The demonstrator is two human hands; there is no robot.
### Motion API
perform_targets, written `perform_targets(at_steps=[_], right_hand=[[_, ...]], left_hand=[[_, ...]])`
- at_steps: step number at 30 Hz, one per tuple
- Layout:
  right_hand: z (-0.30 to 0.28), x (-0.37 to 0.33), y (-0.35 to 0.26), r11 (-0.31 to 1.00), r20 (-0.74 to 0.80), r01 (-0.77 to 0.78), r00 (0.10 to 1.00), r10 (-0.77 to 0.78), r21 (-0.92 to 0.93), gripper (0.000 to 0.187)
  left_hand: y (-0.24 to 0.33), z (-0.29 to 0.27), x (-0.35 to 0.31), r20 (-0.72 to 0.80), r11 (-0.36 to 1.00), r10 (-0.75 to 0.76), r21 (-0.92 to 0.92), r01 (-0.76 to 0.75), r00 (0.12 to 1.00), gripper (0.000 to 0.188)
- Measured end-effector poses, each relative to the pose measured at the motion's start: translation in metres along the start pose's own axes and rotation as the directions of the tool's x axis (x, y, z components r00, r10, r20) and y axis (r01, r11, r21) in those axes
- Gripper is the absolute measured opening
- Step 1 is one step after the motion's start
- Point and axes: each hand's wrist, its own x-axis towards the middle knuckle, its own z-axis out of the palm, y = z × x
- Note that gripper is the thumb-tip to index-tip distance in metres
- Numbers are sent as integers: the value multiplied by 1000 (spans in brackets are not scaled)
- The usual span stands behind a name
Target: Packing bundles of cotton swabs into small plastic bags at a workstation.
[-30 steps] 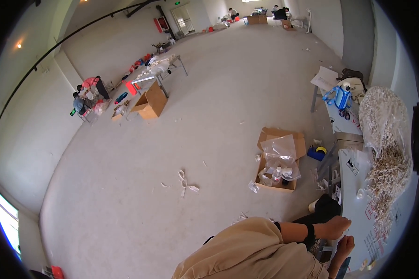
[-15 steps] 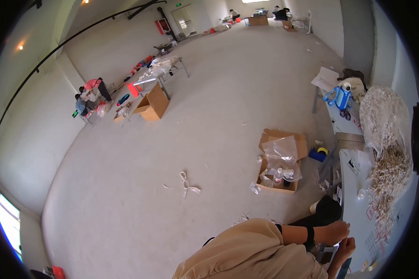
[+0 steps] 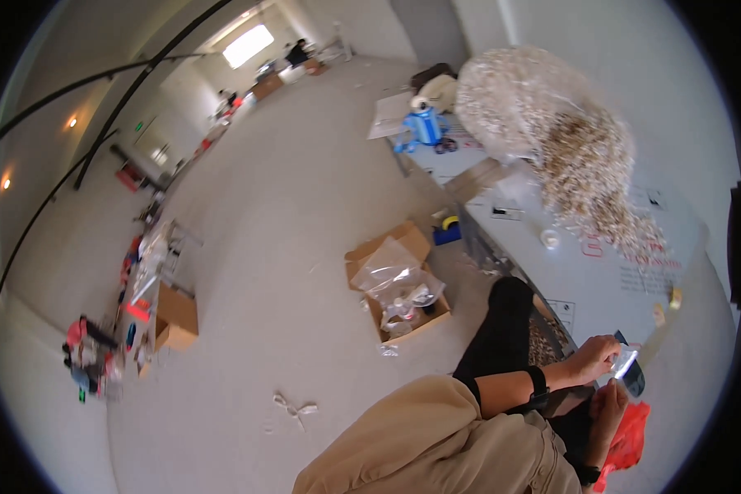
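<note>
My left hand (image 3: pixel 594 360) is closed, pinching a small shiny clear plastic bag (image 3: pixel 624 362) near the table's edge. Just below it my right hand (image 3: pixel 608 403) is closed too, its fingertips together by the bag's lower end; what they hold is hidden. Behind the bag shows a dark flat object (image 3: pixel 635 380), its kind unclear. Farther along the grey-white table (image 3: pixel 543 276) a large clear sack (image 3: pixel 519 99) lies open, with a heap of small brown and whitish pieces (image 3: pixel 589 173) spilling from it. Close to the heap stands a small white round container (image 3: pixel 549 240).
A red plastic bag (image 3: pixel 627 445) hangs by my right forearm. On the floor, an open cardboard box (image 3: pixel 416 327) holds plastic bags and a bottle, beside a blue tape dispenser (image 3: pixel 447 231). A blue bottle (image 3: pixel 425 125) stands at the table's far end. People work in the distance.
My view has swung to the right, bringing more of the table and the red bag into sight. The shiny clear bag now shows between my hands.
</note>
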Motion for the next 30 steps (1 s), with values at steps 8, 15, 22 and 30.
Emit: perform_targets(at_steps=[8,15,22,30], right_hand=[[-81,-34,88,304,115,-130,991,66,944,16],[-61,-41,75,510,-212,102,963,164,854,9],[-71,-45,74,251,-244,171,922,300,953,5],[-94,10,79,584,-590,287,681,433,760,7]], left_hand=[[2,102,-10,274,977,168,-174,-123,947,5],[-9,109,0,556,984,-19,-135,113,831,19],[-39,143,6,698,971,-69,-119,210,713,16],[-65,187,44,618,988,48,89,-130,785,27]])
